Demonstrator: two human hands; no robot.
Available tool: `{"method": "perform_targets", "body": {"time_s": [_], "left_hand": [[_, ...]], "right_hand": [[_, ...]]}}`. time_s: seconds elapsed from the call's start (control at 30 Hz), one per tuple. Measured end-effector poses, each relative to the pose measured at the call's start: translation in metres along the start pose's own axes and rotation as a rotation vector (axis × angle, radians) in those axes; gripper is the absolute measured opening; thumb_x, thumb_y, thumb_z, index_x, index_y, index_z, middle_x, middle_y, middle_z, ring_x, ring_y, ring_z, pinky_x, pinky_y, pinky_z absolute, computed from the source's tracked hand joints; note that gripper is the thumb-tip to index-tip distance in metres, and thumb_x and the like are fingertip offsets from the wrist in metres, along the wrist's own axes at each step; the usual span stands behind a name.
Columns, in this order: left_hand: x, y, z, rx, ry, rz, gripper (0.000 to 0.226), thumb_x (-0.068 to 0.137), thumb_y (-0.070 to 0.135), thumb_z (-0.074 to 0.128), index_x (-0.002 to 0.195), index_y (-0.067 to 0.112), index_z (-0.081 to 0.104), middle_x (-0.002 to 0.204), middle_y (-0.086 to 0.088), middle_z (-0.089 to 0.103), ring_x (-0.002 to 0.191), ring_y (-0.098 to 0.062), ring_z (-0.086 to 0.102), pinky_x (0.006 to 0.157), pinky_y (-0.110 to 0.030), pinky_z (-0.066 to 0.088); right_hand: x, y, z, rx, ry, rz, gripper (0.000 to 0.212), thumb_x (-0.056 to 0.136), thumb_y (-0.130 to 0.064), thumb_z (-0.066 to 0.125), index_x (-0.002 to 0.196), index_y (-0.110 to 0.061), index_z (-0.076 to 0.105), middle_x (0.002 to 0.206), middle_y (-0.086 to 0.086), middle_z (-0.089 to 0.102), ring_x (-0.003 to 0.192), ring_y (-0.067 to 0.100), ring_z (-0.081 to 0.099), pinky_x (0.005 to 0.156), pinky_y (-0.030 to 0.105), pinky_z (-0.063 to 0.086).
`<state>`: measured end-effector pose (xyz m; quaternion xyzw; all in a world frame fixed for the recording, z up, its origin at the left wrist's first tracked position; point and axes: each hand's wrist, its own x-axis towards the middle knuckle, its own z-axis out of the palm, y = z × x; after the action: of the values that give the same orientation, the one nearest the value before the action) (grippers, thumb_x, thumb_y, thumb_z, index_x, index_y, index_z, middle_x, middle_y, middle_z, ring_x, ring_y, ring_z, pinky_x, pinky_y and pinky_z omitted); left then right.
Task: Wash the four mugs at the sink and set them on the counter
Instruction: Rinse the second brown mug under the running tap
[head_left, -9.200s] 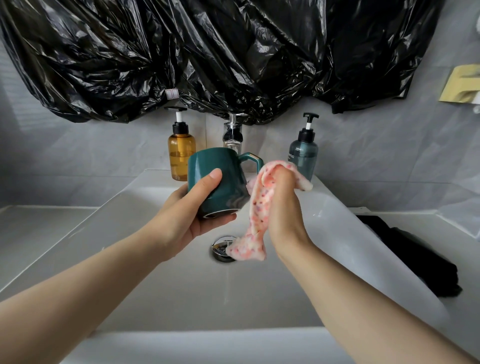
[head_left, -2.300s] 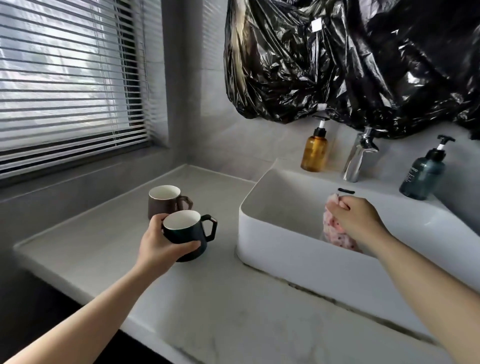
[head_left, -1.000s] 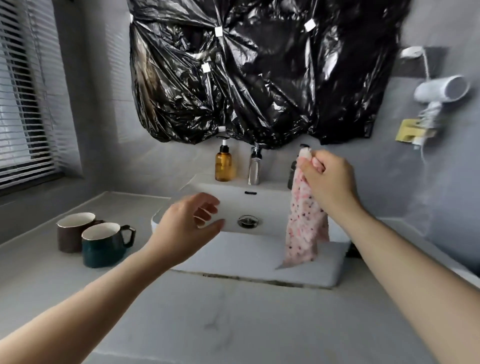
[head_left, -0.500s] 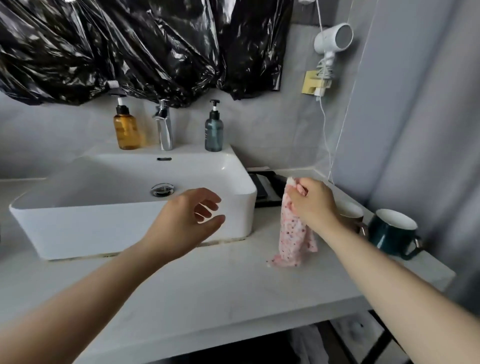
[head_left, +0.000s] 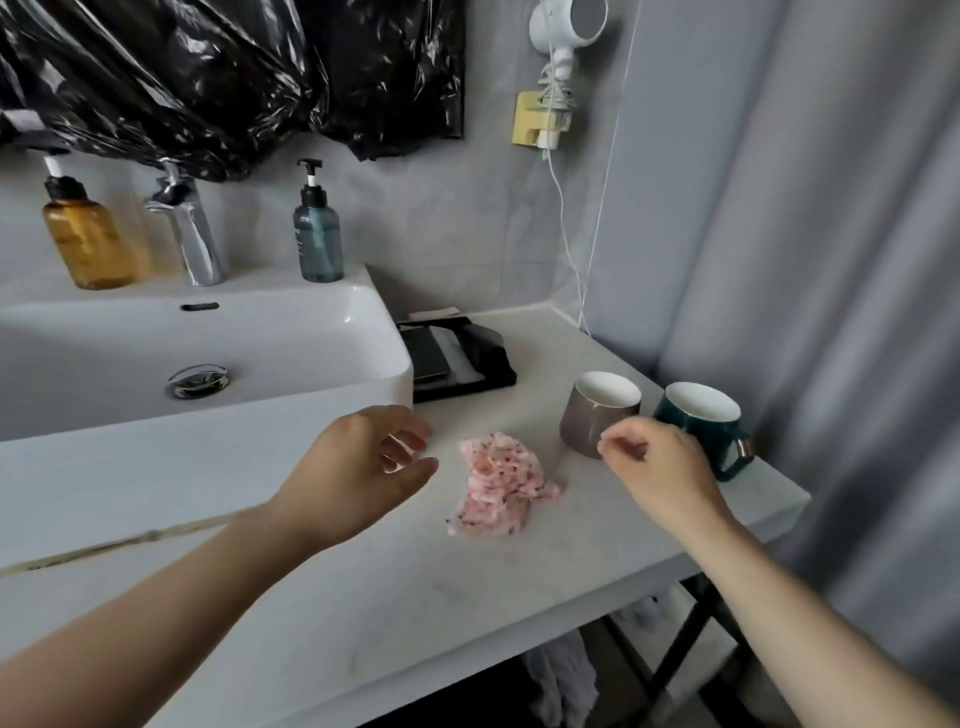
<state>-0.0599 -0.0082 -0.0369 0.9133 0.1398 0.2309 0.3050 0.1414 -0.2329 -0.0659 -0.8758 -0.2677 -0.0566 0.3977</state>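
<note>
Cloth (head_left: 501, 483) lying on table (head_left: 519, 577), brown mug (head_left: 597, 418) and green mug (head_left: 698, 418) just right.
Left hand (head_left: 358, 467) and right hand (head_left: 660, 470) hovering, fingers (head_left: 405, 423) loosely curled, holding nothing.

On the pale worktop (head_left: 415, 597) a crumpled pink cloth (head_left: 501, 486) is laid; a grey-brown mug (head_left: 597, 415) and a green mug (head_left: 701, 421) are stood just beside it, with a black bundle (head_left: 467, 358) near the wall.
</note>
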Motion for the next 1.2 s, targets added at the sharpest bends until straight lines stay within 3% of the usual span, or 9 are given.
{"method": "perform_targets", "body": {"time_s": [0.1,0.2,0.3,0.4,0.63,0.9,1.0,1.07,1.2], "left_hand": [[0.017,0.010,0.020,-0.011,-0.053,0.028,0.016,0.085,0.027,0.074,0.100,0.028,0.067,0.090,0.015,0.067,0.083,0.000,0.064,0.071,-0.013,0.051],[0.034,0.019,0.037,0.006,-0.110,0.067,0.017,0.087,0.028,0.073,0.102,0.026,0.067,0.092,0.015,0.067,0.084,0.001,0.063,0.072,-0.015,0.052],[0.055,0.026,0.051,0.032,-0.155,0.086,0.019,0.088,0.028,0.072,0.105,0.023,0.066,0.095,0.012,0.067,0.084,-0.003,0.065,0.075,-0.022,0.054],[0.075,0.031,0.059,0.041,-0.167,0.090,0.020,0.088,0.027,0.071,0.106,0.021,0.066,0.096,0.010,0.066,0.085,-0.005,0.065,0.079,-0.030,0.056],[0.098,0.026,0.071,0.031,-0.205,0.077,0.023,0.089,0.028,0.070,0.109,0.021,0.065,0.098,0.012,0.065,0.087,-0.005,0.065,0.079,-0.027,0.056],[0.107,0.014,0.053,-0.107,-0.159,0.039,0.027,0.091,0.041,0.065,0.113,0.027,0.064,0.100,0.014,0.067,0.090,-0.002,0.065,0.083,-0.019,0.053],[0.101,0.008,0.027,-0.299,-0.102,-0.003,0.043,0.086,0.055,0.063,0.119,0.028,0.066,0.108,0.013,0.070,0.097,-0.006,0.066,0.092,-0.031,0.054],[0.092,0.007,0.006,-0.441,-0.053,-0.032,0.040,0.083,0.050,0.061,0.118,0.031,0.068,0.110,0.013,0.072,0.104,-0.006,0.067,0.095,-0.037,0.054],[0.069,-0.001,-0.037,-0.653,0.003,-0.067,0.023,0.094,0.038,0.062,0.115,0.033,0.070,0.111,0.011,0.074,0.107,-0.009,0.068,0.088,-0.030,0.058]], "right_hand": [[0.003,0.024,-0.016,-0.038,0.101,0.081,0.007,0.088,-0.020,0.067,0.081,-0.023,0.065,0.082,-0.008,0.067,0.081,0.015,0.062,0.069,0.027,0.041],[0.011,0.044,-0.018,-0.021,0.141,0.150,0.010,0.090,-0.024,0.066,0.095,-0.015,0.067,0.091,-0.003,0.066,0.089,0.018,0.061,0.075,0.028,0.040],[0.019,0.051,-0.006,0.199,0.008,0.232,0.024,0.092,-0.029,0.064,0.106,-0.010,0.066,0.090,-0.003,0.066,0.076,0.015,0.064,0.066,0.026,0.044],[0.027,0.051,0.006,0.344,-0.065,0.271,0.019,0.095,-0.027,0.060,0.096,-0.008,0.064,0.087,0.010,0.066,0.053,0.008,0.062,0.051,0.025,0.043],[0.039,0.047,0.011,0.639,-0.099,0.314,0.026,0.101,-0.022,0.051,0.081,-0.008,0.059,0.072,0.004,0.058,0.053,0.014,0.050,0.048,0.021,0.041],[0.030,0.019,0.005,0.597,-0.107,0.127,0.031,0.099,-0.021,0.052,0.069,-0.011,0.051,0.060,-0.003,0.050,0.058,0.012,0.046,0.059,0.024,0.041],[0.031,-0.013,0.001,0.581,-0.127,0.011,0.034,0.086,-0.036,0.054,0.074,-0.006,0.049,0.062,0.003,0.049,0.062,0.015,0.046,0.066,0.026,0.040],[0.032,-0.039,0.003,0.595,-0.138,-0.080,0.034,0.083,-0.036,0.052,0.076,-0.003,0.049,0.064,0.005,0.049,0.063,0.013,0.046,0.065,0.022,0.039],[0.032,-0.091,0.021,0.644,-0.204,-0.255,0.026,0.086,-0.031,0.051,0.078,-0.006,0.053,0.066,0.000,0.051,0.064,0.011,0.050,0.065,0.016,0.042]]}}
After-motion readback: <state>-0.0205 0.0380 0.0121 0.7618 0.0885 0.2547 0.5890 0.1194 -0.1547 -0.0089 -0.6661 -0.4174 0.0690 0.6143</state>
